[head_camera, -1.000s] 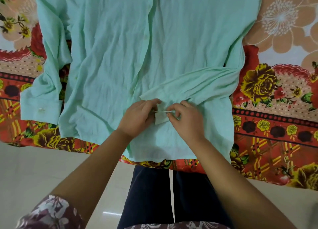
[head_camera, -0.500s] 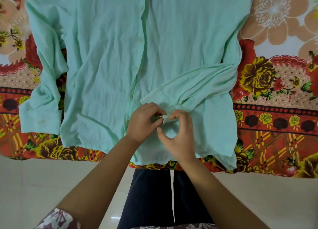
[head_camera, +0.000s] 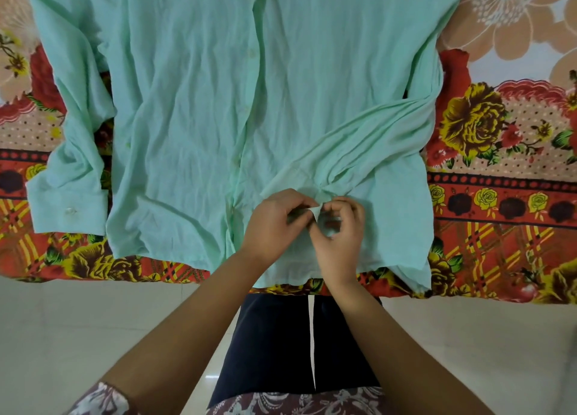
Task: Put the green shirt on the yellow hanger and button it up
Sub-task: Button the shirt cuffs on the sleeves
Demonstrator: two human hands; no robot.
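Our wrinkly mint-green button-up shirt (head_camera: 193, 108) is spread flat on the red floral bedspread (head_camera: 499, 214). Our left hand (head_camera: 274, 224) and right hand (head_camera: 338, 239) both pinch the sleeve cuff (head_camera: 316, 212) lying across its lower front.

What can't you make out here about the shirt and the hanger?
The hanger: none shows in the head view; the top of the shirt, collar included, is cut off by the upper edge.
Button on the cuff: covered by the left hand and right hand pinching it; fastened or not, can't tell.
Front buttons: too faint and small to count in the head view.
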